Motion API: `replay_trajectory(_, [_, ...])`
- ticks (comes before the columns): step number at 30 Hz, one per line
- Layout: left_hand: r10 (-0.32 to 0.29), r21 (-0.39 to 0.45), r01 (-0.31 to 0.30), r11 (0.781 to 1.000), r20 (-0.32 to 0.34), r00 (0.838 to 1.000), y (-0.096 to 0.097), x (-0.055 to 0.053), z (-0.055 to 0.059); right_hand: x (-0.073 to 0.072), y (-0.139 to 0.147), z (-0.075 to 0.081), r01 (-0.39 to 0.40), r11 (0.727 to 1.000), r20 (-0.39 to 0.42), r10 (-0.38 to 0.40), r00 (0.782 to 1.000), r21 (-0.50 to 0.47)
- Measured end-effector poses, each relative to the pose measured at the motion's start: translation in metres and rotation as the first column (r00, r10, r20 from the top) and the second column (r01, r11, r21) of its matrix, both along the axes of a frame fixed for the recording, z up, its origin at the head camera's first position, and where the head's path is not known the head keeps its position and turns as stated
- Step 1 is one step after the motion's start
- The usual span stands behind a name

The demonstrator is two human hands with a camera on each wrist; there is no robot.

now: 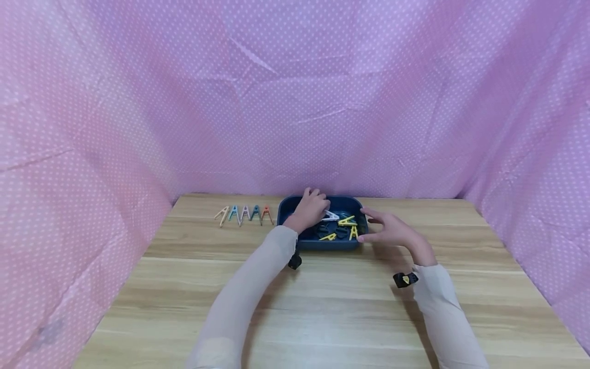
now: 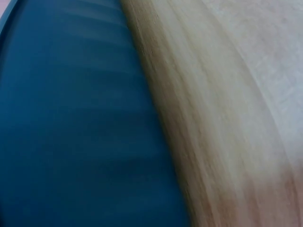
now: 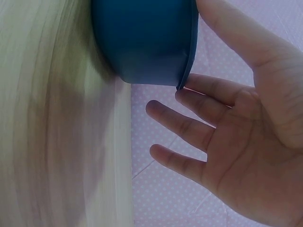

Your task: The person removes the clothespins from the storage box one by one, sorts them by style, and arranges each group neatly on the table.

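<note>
A dark blue plastic tray [image 1: 329, 245] stands at the back of the table, with several clothespins in it. My left hand [image 1: 312, 209] reaches over the tray's left part, fingers bent toward the far side. A white clothespin [image 1: 330, 216] lies right by its thumb side; whether the fingers pinch anything cannot be told. Yellow clothespins [image 1: 347, 221] and dark green ones [image 1: 342, 232] lie farther right in the tray. My right hand [image 3: 236, 113] is at the tray's right end, fingers and thumb extended and spread, tips at the rim. The left wrist view shows only the tray's outer wall [image 2: 90, 113] and table.
Left of the tray, several clothespins stand in a row: beige [image 1: 222, 215], light blue [image 1: 233, 212], lilac [image 1: 245, 213], dark blue [image 1: 256, 213] and orange-red [image 1: 266, 214]. A pink dotted cloth [image 1: 322, 128] hangs behind the wooden table [image 1: 332, 307] and along both sides.
</note>
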State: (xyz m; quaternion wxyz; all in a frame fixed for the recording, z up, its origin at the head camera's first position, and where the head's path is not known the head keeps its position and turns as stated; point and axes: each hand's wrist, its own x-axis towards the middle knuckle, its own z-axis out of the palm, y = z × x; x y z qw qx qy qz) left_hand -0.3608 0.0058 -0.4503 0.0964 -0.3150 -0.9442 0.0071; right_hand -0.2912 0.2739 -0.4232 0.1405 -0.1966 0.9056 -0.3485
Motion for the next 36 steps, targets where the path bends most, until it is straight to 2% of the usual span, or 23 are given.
replay_trajectory(5, [0.018, 0.097, -0.016, 0.995, -0.018, 1.000, -0.007, 0.002, 0.002, -0.002, 0.000, -0.001, -0.014, 1.000, -0.019, 0.014, 1.000, 0.008])
replay_trajectory(10, [0.033, 0.213, -0.025, 0.977, -0.034, 0.999, -0.014, 0.004, 0.003, -0.002, -0.001, 0.000, -0.019, 1.000, -0.032, 0.019, 0.999, 0.016])
replay_trajectory(18, [0.041, 0.352, 0.017, 0.936, -0.157, 0.987, -0.026, 0.009, 0.004, 0.001, -0.003, 0.000, -0.023, 1.000, -0.023, 0.023, 0.999, 0.013])
replay_trajectory(29, [0.065, 0.454, 0.062, 0.889, -0.260, 0.963, -0.041, 0.021, 0.016, 0.002, -0.001, -0.001, -0.015, 1.000, -0.013, 0.015, 1.000, 0.006])
replay_trajectory(36, [0.070, 0.504, 0.068, 0.861, -0.249, 0.966, -0.053, 0.026, 0.023, 0.002, 0.000, 0.000, -0.009, 1.000, -0.008, 0.009, 1.000, 0.014])
